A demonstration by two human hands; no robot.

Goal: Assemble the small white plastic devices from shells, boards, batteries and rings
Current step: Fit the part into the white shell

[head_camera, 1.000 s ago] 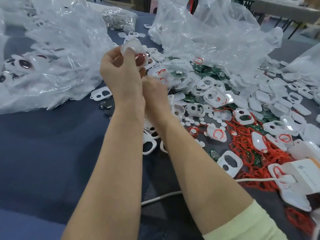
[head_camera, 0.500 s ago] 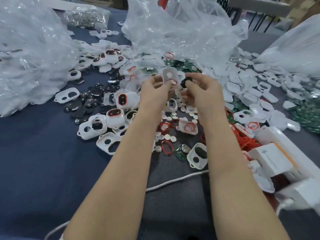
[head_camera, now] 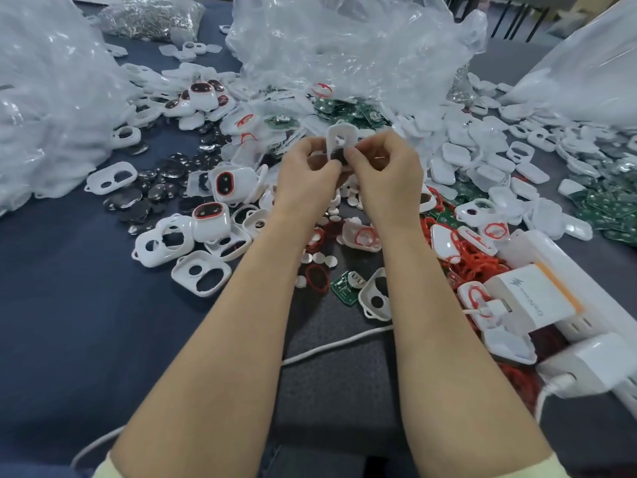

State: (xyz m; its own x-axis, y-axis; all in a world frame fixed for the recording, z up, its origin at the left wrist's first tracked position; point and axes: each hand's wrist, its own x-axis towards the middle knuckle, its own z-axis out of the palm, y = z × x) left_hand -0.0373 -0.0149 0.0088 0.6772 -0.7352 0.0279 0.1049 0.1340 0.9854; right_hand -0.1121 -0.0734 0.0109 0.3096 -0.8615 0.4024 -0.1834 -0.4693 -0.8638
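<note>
White shell point(head_camera: 339, 138) pinched in left hand point(head_camera: 306, 174), right hand point(head_camera: 386, 174) pinching dark disc point(head_camera: 337, 156): misaligned push could pop it loose.

The left hand point(head_camera: 306, 174) and right hand point(head_camera: 389, 170) are bare, as are both forearms point(head_camera: 224, 339). A pale yellow left sleeve point(head_camera: 103, 469) shows at the frame's lower left, and a matching right sleeve point(head_camera: 551, 468) at the lower right.

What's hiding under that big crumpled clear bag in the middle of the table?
Green boards and white shells poke out from under the front edge of the bag, with one red ring. Anything deeper is hidden by the crumpled plastic.
</note>
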